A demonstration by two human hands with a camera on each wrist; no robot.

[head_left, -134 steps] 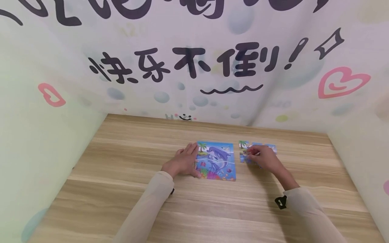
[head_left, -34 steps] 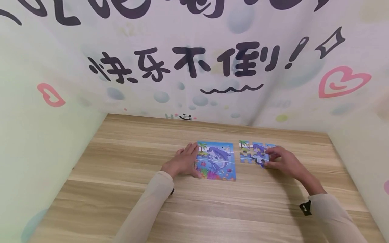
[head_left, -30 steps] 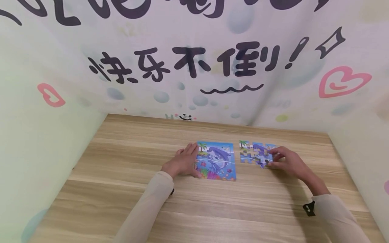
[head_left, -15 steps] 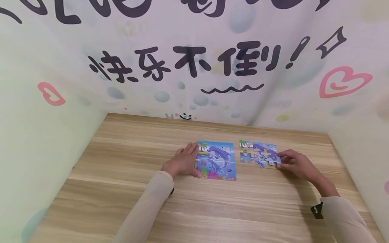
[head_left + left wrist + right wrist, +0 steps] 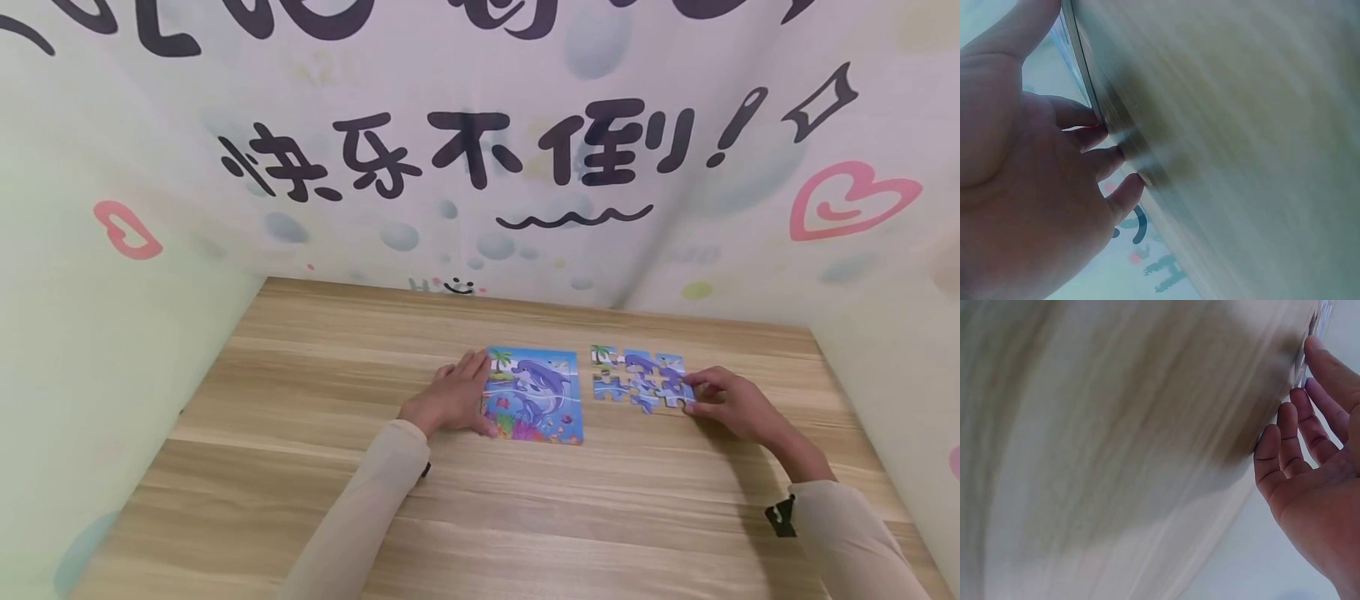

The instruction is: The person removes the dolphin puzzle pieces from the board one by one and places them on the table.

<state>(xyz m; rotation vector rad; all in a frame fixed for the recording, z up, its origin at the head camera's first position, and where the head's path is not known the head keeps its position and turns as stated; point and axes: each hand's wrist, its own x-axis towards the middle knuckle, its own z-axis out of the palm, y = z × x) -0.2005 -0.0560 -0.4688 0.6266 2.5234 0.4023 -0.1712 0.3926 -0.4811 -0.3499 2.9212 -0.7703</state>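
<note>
In the head view a square dolphin picture board [image 5: 534,396] lies flat on the wooden table. The left hand [image 5: 452,400] rests at its left edge, fingers extended; the left wrist view shows this hand [image 5: 1041,162] with fingertips down at the board's side. To the right lie several puzzle pieces [image 5: 640,386] in rows with small gaps, showing a palm and a dolphin. The right hand [image 5: 731,406] holds the rightmost lower piece [image 5: 675,393] between thumb and fingers at its right edge. In the right wrist view the hand [image 5: 1316,456] has its fingertips on the tabletop.
The wooden table [image 5: 525,517] meets a patterned cloth wall [image 5: 450,242] with black writing along its back edge. Pale side walls stand at left and right. A black tag [image 5: 782,517] hangs at the right sleeve cuff.
The right hand has moved right, bringing a piece from over the middle column to the right end of the lower row, uncovering the pieces there. The left hand and board have stayed put.
</note>
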